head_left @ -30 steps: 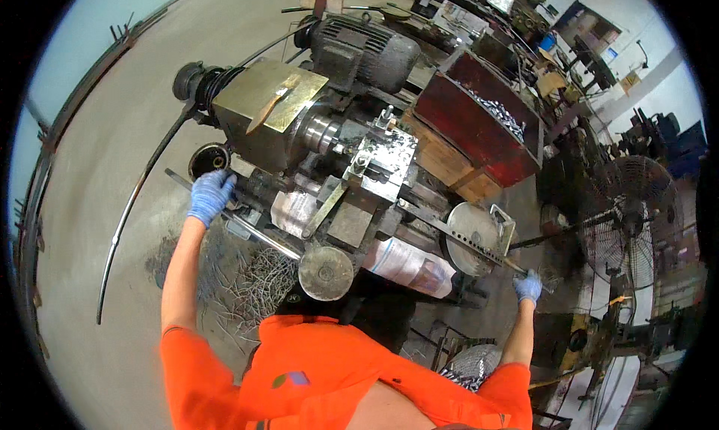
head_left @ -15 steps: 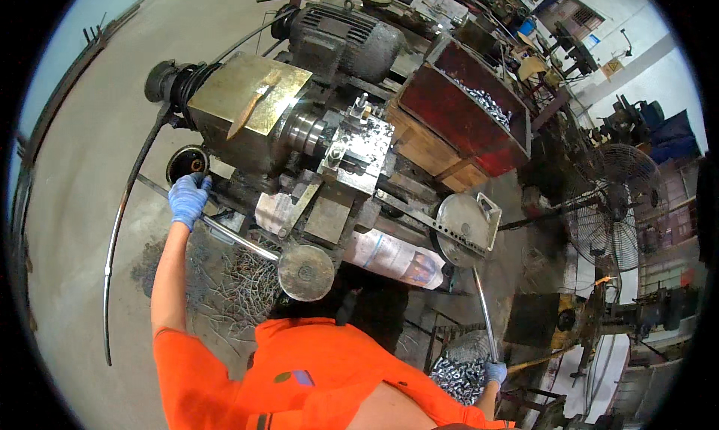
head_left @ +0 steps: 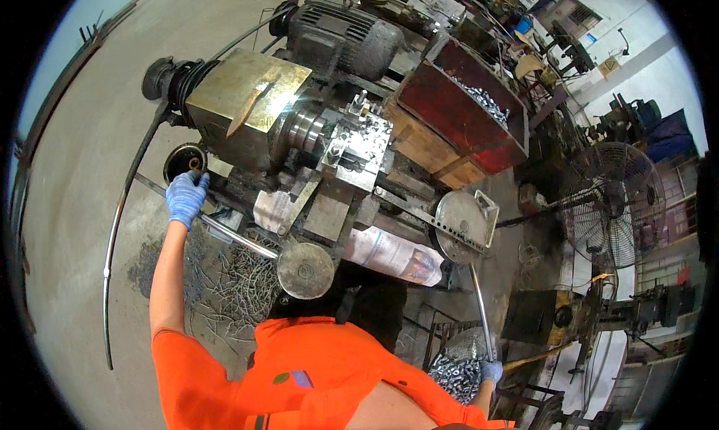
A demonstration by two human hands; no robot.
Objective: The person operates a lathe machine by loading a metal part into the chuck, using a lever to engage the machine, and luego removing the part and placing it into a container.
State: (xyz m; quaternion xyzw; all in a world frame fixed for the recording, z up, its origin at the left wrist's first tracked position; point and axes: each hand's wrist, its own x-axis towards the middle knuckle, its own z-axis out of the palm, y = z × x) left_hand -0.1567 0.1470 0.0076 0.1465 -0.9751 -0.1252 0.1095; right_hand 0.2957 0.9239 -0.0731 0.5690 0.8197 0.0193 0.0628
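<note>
My left hand (head_left: 186, 198), in a blue-striped glove, is closed at the lower rim of a round black handwheel (head_left: 185, 160) with an orange-brown hub. Its inner fingers are partly hidden, and a steel bar (head_left: 238, 237) runs past beneath that hand toward a round metal disc (head_left: 305, 270). At the lower right my gloved right hand (head_left: 490, 371) wraps around the lower end of a steel lever (head_left: 481, 306). This lever slopes down from a larger round plate (head_left: 460, 225). Between the hands stands a lathe-like machine with a chuck (head_left: 305, 130) and a shiny tool slide (head_left: 356, 154).
A brush-like tool with a wooden handle (head_left: 244, 115) lies on the brass-coloured cover (head_left: 281, 82). Behind are a motor (head_left: 341, 40) and a red bin (head_left: 457, 104) of small metal parts. More parts (head_left: 455, 377) lie beside my right hand. A fan (head_left: 614, 205) stands right; shavings (head_left: 243, 284) cover the floor.
The view has shifted slightly. My right hand and the lever's lower end sit a touch further left. My left hand stays at the handwheel.
</note>
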